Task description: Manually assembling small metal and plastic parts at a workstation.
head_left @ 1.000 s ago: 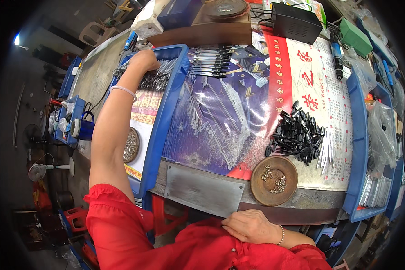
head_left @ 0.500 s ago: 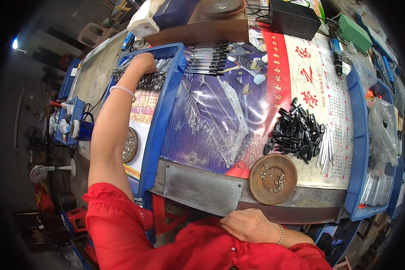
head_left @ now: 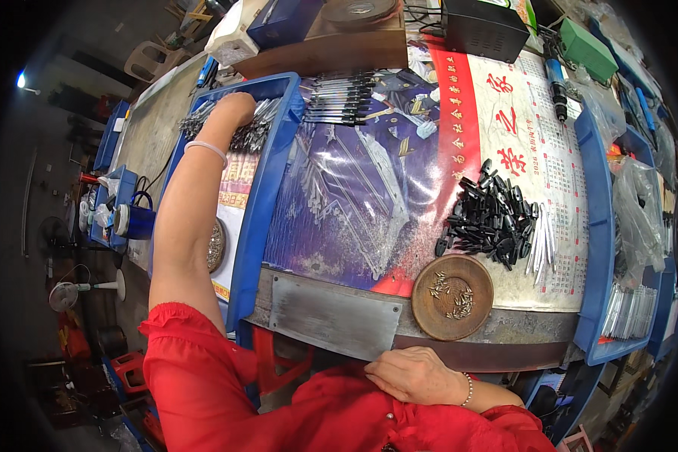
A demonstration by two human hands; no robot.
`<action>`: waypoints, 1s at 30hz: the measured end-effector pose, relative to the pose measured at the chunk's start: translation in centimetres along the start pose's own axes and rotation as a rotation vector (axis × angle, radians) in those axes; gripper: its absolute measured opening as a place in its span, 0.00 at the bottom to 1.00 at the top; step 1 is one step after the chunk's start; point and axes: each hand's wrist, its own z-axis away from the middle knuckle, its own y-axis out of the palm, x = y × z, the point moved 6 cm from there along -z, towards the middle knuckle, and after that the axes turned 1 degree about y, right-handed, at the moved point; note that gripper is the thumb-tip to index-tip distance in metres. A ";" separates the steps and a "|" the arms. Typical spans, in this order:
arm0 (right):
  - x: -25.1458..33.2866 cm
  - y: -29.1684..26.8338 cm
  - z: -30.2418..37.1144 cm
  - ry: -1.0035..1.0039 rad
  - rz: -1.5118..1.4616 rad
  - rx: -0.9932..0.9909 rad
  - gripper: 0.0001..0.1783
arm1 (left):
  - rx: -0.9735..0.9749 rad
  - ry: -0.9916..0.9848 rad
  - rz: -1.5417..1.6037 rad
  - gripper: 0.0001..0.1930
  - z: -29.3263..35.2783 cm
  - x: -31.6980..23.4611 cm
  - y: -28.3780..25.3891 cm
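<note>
Two hands work far apart here. The left hand (head_left: 236,108) reaches into the upper left of the frame, fingers curled down onto a heap of thin grey metal strips (head_left: 252,129) lying in a long blue plastic tray (head_left: 261,203); whether it pinches any of them cannot be told. A pale bangle circles that wrist. The right hand (head_left: 414,374) rests at the lower centre, fingers loosely curled and holding nothing, against red sheer fabric just below the edge of the surface (head_left: 369,196), which is covered by a glossy printed calendar sheet in purple, red and white. A dull rectangular metal plate (head_left: 333,319) is fixed along the near edge. Right of it sits a round brown wooden dish (head_left: 452,297) with small metal bits inside. Above the dish lies a pile of small black plastic parts (head_left: 490,223), with slim silvery rods just beside it.
</note>
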 end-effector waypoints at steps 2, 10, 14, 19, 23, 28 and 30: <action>0.0 0.0 0.0 -0.004 0.001 -0.006 0.05 | -0.053 0.044 0.024 0.15 0.2 0.2 0.1; 0.5 0.2 -0.1 -0.022 0.037 0.001 0.07 | -0.211 0.157 0.044 0.11 4.1 2.3 -1.3; 0.6 0.2 -0.2 -0.008 0.037 0.002 0.06 | -0.357 0.197 0.137 0.12 8.1 3.0 -3.0; 0.6 0.1 -0.2 0.012 0.043 -0.014 0.05 | -0.469 0.506 0.384 0.19 17.5 -2.7 -3.6; 0.8 0.1 -0.1 0.018 0.066 -0.012 0.05 | -0.338 0.675 0.500 0.23 23.9 -10.0 -1.4; 0.7 0.2 0.0 0.005 0.078 -0.035 0.05 | -0.348 0.809 0.454 0.29 27.1 -16.3 0.3; 1.1 0.3 0.0 -0.012 0.076 -0.042 0.06 | -0.363 0.765 0.488 0.29 26.9 -17.3 1.6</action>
